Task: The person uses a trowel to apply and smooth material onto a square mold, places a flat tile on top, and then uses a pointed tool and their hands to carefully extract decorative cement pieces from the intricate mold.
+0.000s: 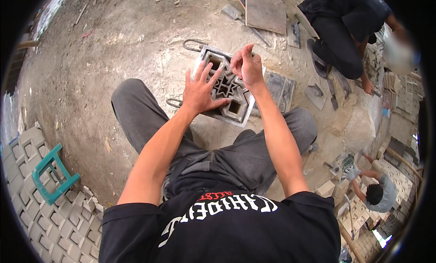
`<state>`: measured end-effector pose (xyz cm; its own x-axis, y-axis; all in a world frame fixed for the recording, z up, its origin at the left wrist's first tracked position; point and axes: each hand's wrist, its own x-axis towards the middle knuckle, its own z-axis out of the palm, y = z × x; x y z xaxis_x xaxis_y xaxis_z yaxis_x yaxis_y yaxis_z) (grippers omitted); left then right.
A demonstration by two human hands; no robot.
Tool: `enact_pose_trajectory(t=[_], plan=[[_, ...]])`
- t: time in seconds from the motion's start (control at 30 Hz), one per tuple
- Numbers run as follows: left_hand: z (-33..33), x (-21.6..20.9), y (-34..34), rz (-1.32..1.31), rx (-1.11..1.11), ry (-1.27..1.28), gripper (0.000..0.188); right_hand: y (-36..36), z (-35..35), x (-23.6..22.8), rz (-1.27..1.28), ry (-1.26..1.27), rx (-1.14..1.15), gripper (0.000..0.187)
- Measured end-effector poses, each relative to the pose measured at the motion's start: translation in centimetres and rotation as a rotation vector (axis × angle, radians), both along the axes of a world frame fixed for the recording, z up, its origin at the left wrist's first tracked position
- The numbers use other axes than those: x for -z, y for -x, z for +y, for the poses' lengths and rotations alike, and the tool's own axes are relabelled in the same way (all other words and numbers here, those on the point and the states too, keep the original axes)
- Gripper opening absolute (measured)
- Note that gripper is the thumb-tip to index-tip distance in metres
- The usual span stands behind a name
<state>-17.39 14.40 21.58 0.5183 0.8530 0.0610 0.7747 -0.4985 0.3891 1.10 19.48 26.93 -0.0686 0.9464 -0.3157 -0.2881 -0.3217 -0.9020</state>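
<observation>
A rectangular metal mould [245,109] with a star-shaped centre and square openings lies on the ground between my knees. Two looped handles stick out on its left side, the far loop [194,45] and the near loop [174,103]. My left hand [202,91] lies on the mould's left part, fingers spread, holding nothing. Over the mould's right edge is my right hand [249,70], its fingers curled in and its thumb raised. Nothing shows in its grasp. Part of the pattern is hidden beneath both hands.
A dark flat plate [280,90] lies right of the mould. Farther off are a square board [266,11] and a trowel [315,96]. One person [340,31] crouches at the far right, another [381,195] at the lower right. A green stool [54,174] stands by stacked grey blocks [68,224].
</observation>
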Motion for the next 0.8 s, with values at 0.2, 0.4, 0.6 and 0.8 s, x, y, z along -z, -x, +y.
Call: enact_pose_trajectory(t=[0.2, 0.4, 0.6, 0.8], plan=[[0.0, 0.1, 0.3, 0.006, -0.001, 0.017, 0.102, 3.2, -1.8, -3.3, -0.257, -0.344, -0.054, 0.063], [0.3, 1.7, 0.6, 0.046, 0.033, -0.045, 0.097, 5.1, -8.6, -4.2, -0.542, -0.824, -0.193, 0.052], [0.2, 0.5, 0.5, -0.094, -0.003, 0.015, 0.087, 9.1, -13.9, -2.0, -0.840, -0.937, -0.402, 0.043], [0.2, 1.3, 0.6, -0.211, 0.167, -0.136, 0.062, 12.8, -14.1, 0.3, -1.058, -1.086, -0.234, 0.041]])
